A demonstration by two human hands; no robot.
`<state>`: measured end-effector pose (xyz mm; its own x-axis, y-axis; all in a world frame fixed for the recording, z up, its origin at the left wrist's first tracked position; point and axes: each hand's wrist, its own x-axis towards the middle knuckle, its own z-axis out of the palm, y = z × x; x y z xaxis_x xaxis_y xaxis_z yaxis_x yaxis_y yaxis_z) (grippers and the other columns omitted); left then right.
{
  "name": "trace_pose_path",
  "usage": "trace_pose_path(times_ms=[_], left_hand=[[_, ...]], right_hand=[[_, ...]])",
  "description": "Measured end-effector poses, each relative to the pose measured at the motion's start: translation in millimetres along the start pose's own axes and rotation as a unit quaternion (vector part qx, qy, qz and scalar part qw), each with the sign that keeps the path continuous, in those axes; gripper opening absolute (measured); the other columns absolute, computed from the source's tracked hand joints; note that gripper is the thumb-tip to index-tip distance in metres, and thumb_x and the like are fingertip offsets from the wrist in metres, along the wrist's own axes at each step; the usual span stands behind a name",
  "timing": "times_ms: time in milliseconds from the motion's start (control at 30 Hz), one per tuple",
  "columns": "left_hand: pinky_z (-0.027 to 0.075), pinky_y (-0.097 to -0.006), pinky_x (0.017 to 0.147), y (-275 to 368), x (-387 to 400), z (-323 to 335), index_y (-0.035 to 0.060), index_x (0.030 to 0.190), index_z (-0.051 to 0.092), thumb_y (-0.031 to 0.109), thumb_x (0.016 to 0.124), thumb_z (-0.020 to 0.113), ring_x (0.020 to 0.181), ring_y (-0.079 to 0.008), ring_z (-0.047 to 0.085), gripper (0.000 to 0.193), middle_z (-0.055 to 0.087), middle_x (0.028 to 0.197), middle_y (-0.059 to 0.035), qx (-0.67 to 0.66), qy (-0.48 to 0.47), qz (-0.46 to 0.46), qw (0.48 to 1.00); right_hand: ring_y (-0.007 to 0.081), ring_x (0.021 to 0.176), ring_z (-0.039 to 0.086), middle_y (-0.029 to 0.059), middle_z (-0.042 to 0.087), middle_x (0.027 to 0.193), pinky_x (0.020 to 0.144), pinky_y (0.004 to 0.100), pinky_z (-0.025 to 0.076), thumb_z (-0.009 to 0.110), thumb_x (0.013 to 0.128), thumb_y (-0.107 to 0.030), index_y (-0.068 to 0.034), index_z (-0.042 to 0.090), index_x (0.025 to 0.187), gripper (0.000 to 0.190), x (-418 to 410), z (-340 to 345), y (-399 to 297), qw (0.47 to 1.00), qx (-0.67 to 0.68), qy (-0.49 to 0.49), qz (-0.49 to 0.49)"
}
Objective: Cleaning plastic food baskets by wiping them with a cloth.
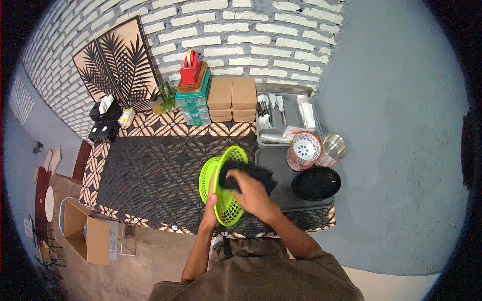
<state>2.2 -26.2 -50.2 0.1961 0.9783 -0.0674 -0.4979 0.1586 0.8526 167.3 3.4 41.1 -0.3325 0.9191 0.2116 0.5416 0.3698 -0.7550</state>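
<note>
My left hand [211, 205] grips the rim of a lime-green perforated plastic basket [230, 210], which is tilted on its side above the table's front part. Behind it, to the left, shows a second green basket [206, 177]; whether my left hand also holds that one I cannot tell. A black cloth [260, 177] is in my right hand [250, 193], pressed at the inside of the tilted basket. My right hand is slightly blurred, and its fingertips are partly lost against the cloth.
A dark grey tray [278, 199] holds a black oval plate [316, 183], with stacked patterned bowls [305, 148] and metal bowls [334, 147] nearby. Behind are a cutlery organizer [292, 109], cardboard boxes [231, 98], teal drawers [194, 101] and a red tape dispenser [191, 71]. An open carton [84, 229] stands lower left.
</note>
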Motion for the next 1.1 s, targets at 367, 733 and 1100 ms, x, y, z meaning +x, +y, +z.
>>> trace_pose_path(times_ms=[367,733,1100], left_hand=[[0.047,-0.0442,0.095,29.5,19.7,0.5,0.0083,0.142,0.033,0.066,0.089,0.036,0.116,-0.028,0.052,0.078,0.047,0.134,-0.0126,-0.064,0.163,0.129,0.976],[0.045,-0.0444,0.099,-18.6,33.7,14.4,0.0084,0.141,0.039,0.064,0.092,0.035,0.119,-0.0297,0.052,0.075,0.048,0.138,-0.0128,-0.198,0.085,0.0,0.976],[0.045,-0.0468,0.099,-97.9,57.7,93.3,0.0063,0.142,0.038,0.064,0.093,0.033,0.122,-0.0289,0.052,0.076,0.048,0.138,-0.0155,-0.168,-0.089,-0.374,0.908]], right_hand=[[0.0279,0.097,0.063,0.02,0.065,0.107,0.082,0.0355,0.048,0.064,0.084,-0.02,0.006,0.055,0.119,0.045,-27.2,-19.7,75.8,0.93,0.184,-0.295,0.117],[0.0214,0.093,0.064,0.0153,0.062,0.119,0.083,0.0313,0.049,0.056,0.095,-0.022,0.003,0.049,0.132,0.044,-68.3,-7.1,142.0,0.943,0.146,0.205,0.217],[0.0141,0.085,0.058,0.0105,0.056,0.116,0.073,0.023,0.047,0.052,0.084,0.004,-0.003,0.051,0.132,0.048,-146.8,-42.7,166.3,0.863,0.199,0.405,0.229]])
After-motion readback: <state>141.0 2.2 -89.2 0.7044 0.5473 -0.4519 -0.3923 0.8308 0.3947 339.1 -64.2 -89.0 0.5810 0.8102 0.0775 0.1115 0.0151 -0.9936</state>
